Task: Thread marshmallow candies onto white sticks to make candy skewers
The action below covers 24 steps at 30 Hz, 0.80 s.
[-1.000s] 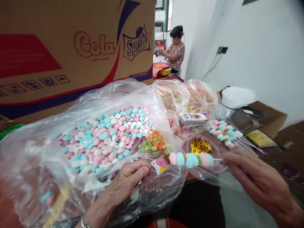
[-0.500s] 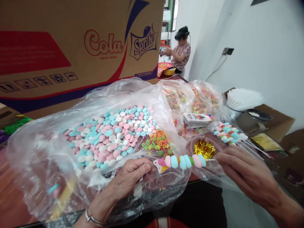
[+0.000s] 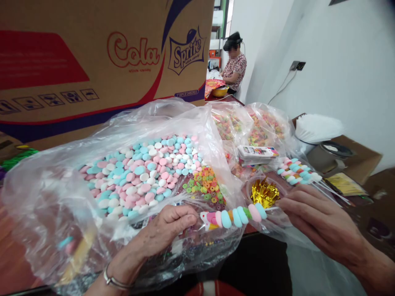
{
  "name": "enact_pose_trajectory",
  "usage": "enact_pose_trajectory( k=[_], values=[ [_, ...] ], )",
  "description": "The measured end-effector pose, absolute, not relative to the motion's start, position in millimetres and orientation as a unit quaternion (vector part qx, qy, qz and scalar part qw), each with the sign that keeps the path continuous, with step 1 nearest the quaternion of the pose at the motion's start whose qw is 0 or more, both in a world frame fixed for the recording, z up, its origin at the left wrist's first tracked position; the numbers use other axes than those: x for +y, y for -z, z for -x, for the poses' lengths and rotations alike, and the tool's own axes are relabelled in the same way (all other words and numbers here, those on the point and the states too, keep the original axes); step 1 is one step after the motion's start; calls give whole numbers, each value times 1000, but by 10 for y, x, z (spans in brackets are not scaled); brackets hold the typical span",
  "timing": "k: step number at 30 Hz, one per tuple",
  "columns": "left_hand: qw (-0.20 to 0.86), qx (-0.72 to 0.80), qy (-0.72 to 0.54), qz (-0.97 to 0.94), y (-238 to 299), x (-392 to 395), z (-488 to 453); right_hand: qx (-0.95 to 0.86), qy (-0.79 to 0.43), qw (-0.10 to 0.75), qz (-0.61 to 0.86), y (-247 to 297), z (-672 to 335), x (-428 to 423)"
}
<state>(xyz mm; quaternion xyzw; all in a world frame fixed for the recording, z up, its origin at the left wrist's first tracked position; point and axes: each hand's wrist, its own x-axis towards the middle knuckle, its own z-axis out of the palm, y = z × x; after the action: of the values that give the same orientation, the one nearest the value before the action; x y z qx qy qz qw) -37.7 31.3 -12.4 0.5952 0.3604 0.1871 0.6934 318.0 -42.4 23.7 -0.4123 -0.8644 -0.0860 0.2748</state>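
Observation:
A candy skewer (image 3: pixel 237 217) runs between my two hands, threaded with blue and pink marshmallow-like sweets plus small orange and green rings. A printed card piece (image 3: pixel 209 220) is at its left end. My left hand (image 3: pixel 173 225) is closed in a pinch at that end; its fingertips hide the tip. My right hand (image 3: pixel 317 222) grips the white stick at the other end, fingers closed. Behind the skewer, a clear plastic bag (image 3: pixel 101 152) holds pink, blue and white sweets (image 3: pixel 138 176) and small coloured rings (image 3: pixel 206 185). Gold twist ties (image 3: pixel 264 193) lie just beyond my right fingers.
Finished-looking skewers (image 3: pixel 298 170) lie at right, near a stack of printed cards (image 3: pixel 257 154). Bags of coloured rings (image 3: pixel 259 127), a grey mug (image 3: pixel 331 156) and white sticks or bags (image 3: pixel 317 127) stand behind. A large carton (image 3: pixel 129 98) blocks the back left. A person (image 3: pixel 235 65) works farther off.
The skewer has tipped slightly, its card end a little lower, while both hands keep their places. The person in the background has lowered their hands and head.

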Motion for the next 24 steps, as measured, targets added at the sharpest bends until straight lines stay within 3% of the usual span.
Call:
enact_pose_trajectory(
  k=[18, 24],
  values=[
    [623, 377, -158, -667, 74, 369, 367, -862, 49, 289, 413, -336, -3075, -357],
    [603, 378, -169, -682, 24, 382, 363, -846, -21, 304, 438, -335, -2996, -330]
  ],
)
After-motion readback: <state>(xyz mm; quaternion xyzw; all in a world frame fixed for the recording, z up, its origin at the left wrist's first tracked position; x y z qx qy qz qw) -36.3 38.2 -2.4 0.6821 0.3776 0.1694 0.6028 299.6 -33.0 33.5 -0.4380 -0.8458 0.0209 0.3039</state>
